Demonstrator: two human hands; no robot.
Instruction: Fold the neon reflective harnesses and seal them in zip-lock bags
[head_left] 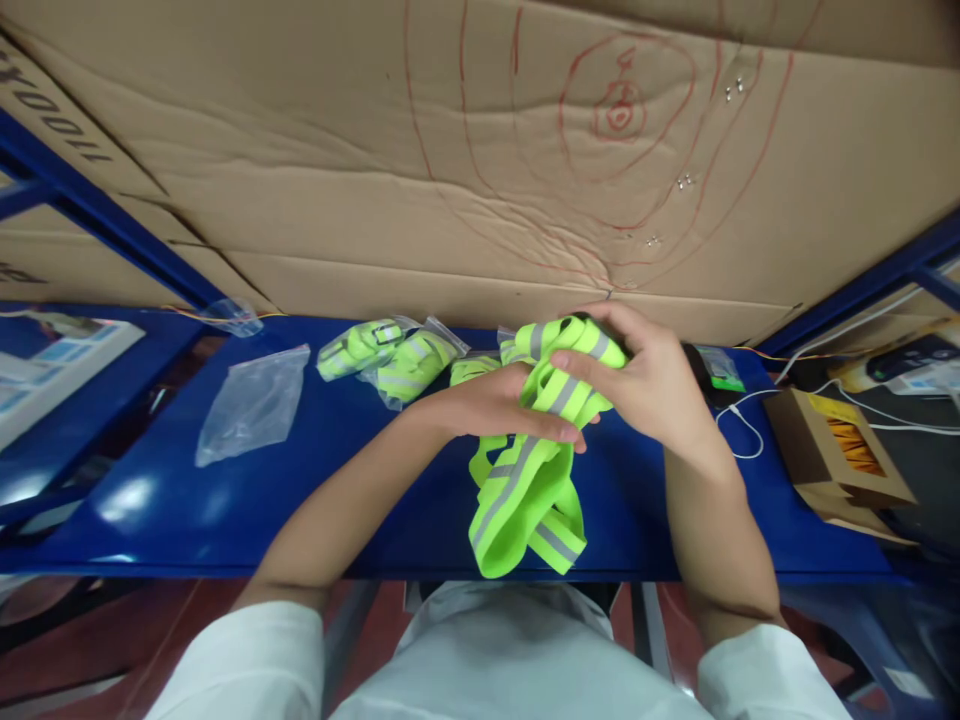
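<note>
Both of my hands hold a neon-yellow reflective strap (517, 500) with grey stripes, above the blue table. My left hand (510, 405) has its fingers closed round the middle of the bunch, thumb across the front. Higher up, my right hand (637, 370) grips the folded top part between thumb and fingers. Loose loops of the strap hang below my hands near the table's front edge. Several bagged bundles of the same strap (412, 365) lie behind my left forearm, partly hidden by it. Left of them an empty clear zip bag (255, 405) lies flat.
A large cardboard sheet (300, 180) with red drawn rings stands behind the blue table (420, 500). To the right are a small cardboard box (832, 450) with orange contents and a white cable (757, 430). A clear plastic cup (236, 315) lies at the back left.
</note>
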